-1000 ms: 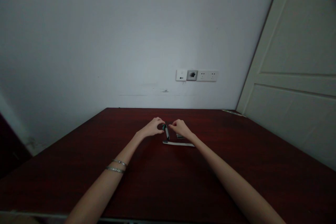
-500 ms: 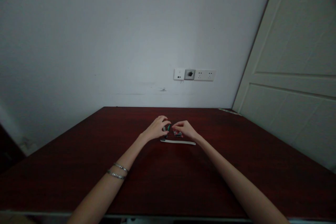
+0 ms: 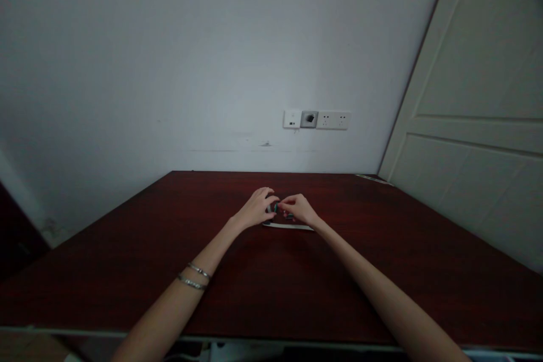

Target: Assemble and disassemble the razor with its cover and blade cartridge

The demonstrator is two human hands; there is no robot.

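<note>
small green pc (image 3: 275, 208) could drop
if your l hand (image 3: 256, 208), fingers clamped on it, slackens; can't tell if r hand's (image 3: 300, 209) fingers grip.

The green piece (image 3: 276, 207) at the left grip (image 3: 254, 209) is too small to name; whether they touch cannot be told. The right grip (image 3: 299, 208) partly hides another small item (image 3: 289, 216), its shape lost. The right wrist (image 3: 318, 224) covers one end of the strip (image 3: 291, 226). The bottom edge cuts both forearms (image 3: 167, 308); the right edge, door (image 3: 479, 85) and counter (image 3: 297, 288).

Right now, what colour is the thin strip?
The strip is mostly whitish, as the head view shows.
</note>
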